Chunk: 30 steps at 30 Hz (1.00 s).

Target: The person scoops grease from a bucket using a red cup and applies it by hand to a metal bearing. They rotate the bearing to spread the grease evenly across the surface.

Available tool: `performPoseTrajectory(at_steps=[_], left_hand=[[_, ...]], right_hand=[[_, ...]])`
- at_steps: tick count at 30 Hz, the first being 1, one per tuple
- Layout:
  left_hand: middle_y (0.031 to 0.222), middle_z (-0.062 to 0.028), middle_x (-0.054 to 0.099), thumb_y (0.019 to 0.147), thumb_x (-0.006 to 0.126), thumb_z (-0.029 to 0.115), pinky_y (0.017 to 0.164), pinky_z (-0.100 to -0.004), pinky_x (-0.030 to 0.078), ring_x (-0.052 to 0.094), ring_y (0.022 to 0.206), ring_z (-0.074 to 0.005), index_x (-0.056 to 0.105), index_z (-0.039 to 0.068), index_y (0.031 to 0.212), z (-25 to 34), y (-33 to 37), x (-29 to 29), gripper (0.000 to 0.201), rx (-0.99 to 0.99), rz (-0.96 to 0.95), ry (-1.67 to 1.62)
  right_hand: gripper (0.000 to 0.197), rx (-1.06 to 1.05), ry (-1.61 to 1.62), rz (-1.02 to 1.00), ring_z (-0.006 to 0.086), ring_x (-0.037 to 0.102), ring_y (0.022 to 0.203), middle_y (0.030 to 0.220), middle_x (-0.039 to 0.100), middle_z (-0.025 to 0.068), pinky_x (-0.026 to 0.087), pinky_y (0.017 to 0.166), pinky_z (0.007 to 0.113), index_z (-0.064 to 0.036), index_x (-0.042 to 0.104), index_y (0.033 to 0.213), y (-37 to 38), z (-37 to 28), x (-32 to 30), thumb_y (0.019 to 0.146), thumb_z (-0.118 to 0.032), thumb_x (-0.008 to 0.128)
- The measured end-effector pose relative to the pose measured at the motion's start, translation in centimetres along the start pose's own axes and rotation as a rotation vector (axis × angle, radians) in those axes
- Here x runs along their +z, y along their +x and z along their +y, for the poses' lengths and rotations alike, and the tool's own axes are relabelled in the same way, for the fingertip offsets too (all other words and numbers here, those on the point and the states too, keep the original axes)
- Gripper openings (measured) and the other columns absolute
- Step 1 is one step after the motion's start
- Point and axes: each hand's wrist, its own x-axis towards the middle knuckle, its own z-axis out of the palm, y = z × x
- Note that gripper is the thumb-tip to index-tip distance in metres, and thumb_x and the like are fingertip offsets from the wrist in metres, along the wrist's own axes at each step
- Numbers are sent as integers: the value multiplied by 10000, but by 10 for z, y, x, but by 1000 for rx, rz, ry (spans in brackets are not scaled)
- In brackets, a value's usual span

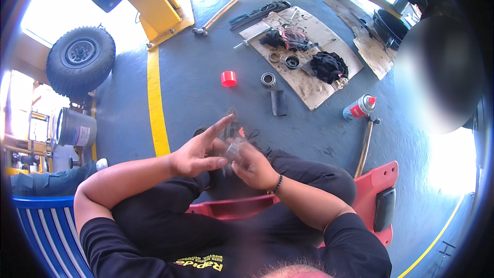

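Note:
Over my lap, my right hand (256, 167) has its fingers closed around a small shiny grey piece (231, 151). It looks like a short ring or sleeve, but motion blurs it and the fingers partly cover it. Just left of it is my left hand (200, 153), with the index finger stretched forward and the thumb apart, close to the piece. Whether the thumb touches it I cannot tell. On the floor ahead lie a bright red cap (228, 79), a round metal bearing (268, 79) and a dark rectangular sheet (279, 103).
Oily cardboard (309, 92) holds dark rags (329, 67) and metal rings. To the right are a spray can (356, 109) and a hammer (365, 149), by a red creeper (376, 177). Another hammer (218, 15), a wheel (82, 54) and a bucket (77, 127) lie farther left.

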Motion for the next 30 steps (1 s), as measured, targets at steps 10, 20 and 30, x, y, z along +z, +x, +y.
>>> performPoseTrajectory(at_steps=[10, 20, 30], left_hand=[[1221, -181, 698, 911, 715, 240, 1085, -414, 390, 626, 1190, -274, 18, 57, 1623, 10, 4, 0, 1013, -25, -35, 98], [1255, -155, 689, 934, 724, 266, 1131, -427, 356, 576, 1253, -257, -13, 2, 1606, 8, 5, 6, 1033, 86, -65, 99], [1311, -194, 647, 894, 697, 141, 1073, -423, 428, 621, 1195, -323, -20, 134, 1629, 6, 3, 9, 1027, -126, -19, 424]], right_hand=[[642, -26, -69, -26, 347, 667, 845, 1061, 636, 174, 552, 711, 446, -101, 491, 1462, -3, -15, -8, 842, -54, 651], [595, -61, -226, -48, 355, 655, 1131, 1325, 573, 211, 563, 899, 427, -99, 596, 1368, 6, -12, -13, 782, -30, 667], [617, 62, -254, 115, 254, 672, 938, 1281, 534, 188, 522, 968, 418, -68, 539, 1311, 4, -9, -2, 784, -192, 836]])
